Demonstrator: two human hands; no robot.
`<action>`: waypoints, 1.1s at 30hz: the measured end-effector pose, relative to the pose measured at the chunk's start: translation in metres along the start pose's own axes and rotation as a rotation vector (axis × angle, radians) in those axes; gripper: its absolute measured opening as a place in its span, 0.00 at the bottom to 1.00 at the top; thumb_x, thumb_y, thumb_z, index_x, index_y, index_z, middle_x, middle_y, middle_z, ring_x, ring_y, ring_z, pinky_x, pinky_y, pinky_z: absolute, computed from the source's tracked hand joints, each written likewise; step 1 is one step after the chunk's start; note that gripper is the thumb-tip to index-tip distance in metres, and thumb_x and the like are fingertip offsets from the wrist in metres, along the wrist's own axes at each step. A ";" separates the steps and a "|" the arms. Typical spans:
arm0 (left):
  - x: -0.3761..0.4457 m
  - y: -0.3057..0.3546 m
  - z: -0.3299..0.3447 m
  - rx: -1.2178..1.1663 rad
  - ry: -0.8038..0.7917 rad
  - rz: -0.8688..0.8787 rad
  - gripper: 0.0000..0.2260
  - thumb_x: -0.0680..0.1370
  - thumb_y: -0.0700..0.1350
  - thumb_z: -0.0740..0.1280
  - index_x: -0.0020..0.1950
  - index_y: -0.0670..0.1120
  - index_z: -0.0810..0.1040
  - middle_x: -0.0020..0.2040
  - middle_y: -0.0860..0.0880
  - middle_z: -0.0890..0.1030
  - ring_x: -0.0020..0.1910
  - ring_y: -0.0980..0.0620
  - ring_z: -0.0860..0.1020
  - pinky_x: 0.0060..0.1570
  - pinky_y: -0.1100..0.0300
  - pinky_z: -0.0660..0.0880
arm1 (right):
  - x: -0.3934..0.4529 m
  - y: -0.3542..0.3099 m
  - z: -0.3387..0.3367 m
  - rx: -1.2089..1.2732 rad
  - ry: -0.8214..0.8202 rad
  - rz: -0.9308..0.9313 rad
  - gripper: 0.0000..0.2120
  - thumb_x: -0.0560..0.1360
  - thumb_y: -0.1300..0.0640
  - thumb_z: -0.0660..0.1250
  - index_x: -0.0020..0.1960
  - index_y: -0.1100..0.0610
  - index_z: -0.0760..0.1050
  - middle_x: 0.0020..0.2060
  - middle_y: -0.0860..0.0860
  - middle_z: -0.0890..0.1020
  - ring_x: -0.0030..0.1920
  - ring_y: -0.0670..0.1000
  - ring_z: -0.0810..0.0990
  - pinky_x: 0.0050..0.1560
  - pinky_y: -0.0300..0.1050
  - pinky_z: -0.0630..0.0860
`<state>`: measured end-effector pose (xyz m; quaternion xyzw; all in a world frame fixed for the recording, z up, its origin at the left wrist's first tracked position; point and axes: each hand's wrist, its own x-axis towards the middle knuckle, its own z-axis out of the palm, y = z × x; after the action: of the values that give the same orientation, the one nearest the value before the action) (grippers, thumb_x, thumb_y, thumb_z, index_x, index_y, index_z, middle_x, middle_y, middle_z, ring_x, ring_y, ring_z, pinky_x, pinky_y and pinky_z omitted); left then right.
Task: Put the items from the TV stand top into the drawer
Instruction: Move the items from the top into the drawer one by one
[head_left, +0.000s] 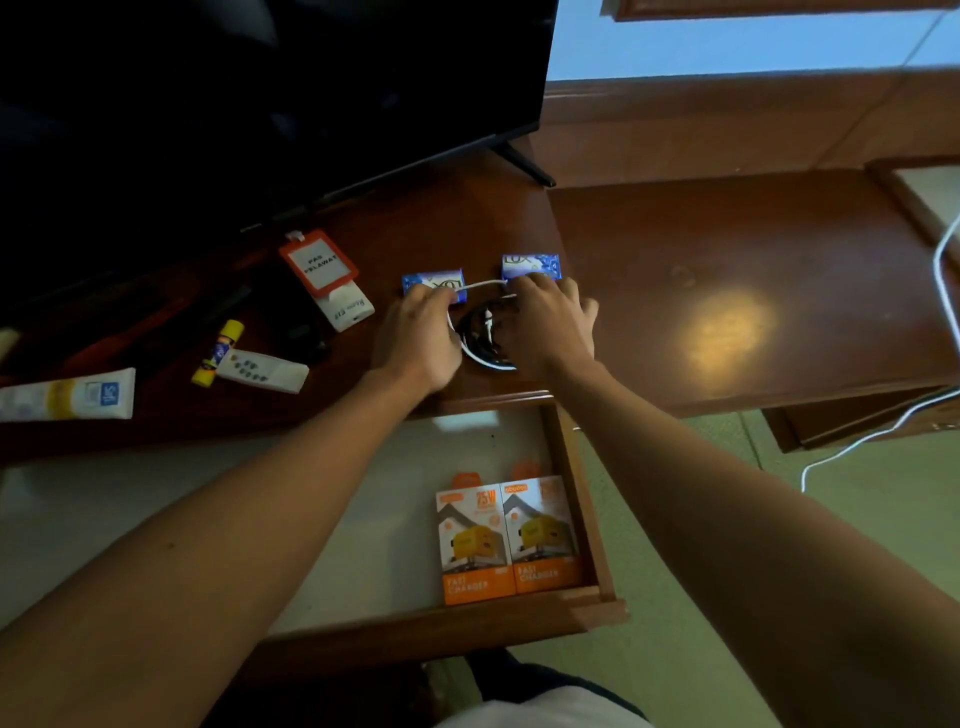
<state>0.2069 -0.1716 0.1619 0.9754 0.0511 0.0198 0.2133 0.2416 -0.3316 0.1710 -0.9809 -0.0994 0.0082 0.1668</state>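
Two blue soap packets lie on the dark wooden TV stand top (727, 291). My left hand (415, 343) rests its fingertips on the left soap packet (434, 283). My right hand (550, 327) touches the right soap packet (531, 266). Between the hands lies a coil of black and white cables (485, 338). Whether either hand has a firm hold on anything is unclear. Below, the open drawer (582, 499) holds two orange fast-charger boxes (511, 540) at its right side.
A TV (260, 104) stands at the back left. Left of my hands lie a red badge holder (318, 262), a white box (345, 306), a yellow glue stick (218, 353), a white remote (262, 370) and a cream tube (67, 397). A white cable (940, 270) hangs at the right.
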 end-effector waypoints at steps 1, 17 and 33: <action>0.011 -0.003 -0.003 0.011 -0.009 0.013 0.22 0.78 0.39 0.66 0.72 0.45 0.72 0.68 0.42 0.73 0.65 0.38 0.72 0.62 0.47 0.73 | 0.012 0.004 -0.003 -0.008 -0.028 0.002 0.21 0.74 0.55 0.65 0.67 0.49 0.73 0.66 0.48 0.75 0.67 0.58 0.68 0.62 0.59 0.63; 0.089 -0.025 -0.002 0.222 -0.283 0.046 0.36 0.76 0.36 0.70 0.80 0.50 0.60 0.75 0.46 0.68 0.73 0.42 0.65 0.68 0.47 0.67 | 0.130 0.048 0.001 -0.177 -0.346 -0.184 0.23 0.74 0.60 0.68 0.68 0.51 0.73 0.61 0.54 0.78 0.58 0.60 0.77 0.51 0.52 0.77; 0.048 -0.025 -0.026 0.188 -0.024 -0.052 0.33 0.74 0.46 0.75 0.77 0.47 0.65 0.67 0.42 0.74 0.65 0.39 0.72 0.60 0.46 0.72 | 0.057 0.005 -0.011 -0.088 -0.056 -0.061 0.26 0.75 0.53 0.69 0.71 0.53 0.67 0.64 0.57 0.74 0.63 0.64 0.72 0.57 0.59 0.72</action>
<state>0.2507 -0.1328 0.1761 0.9897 0.0752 -0.0025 0.1217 0.2989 -0.3287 0.1805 -0.9833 -0.1340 0.0261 0.1206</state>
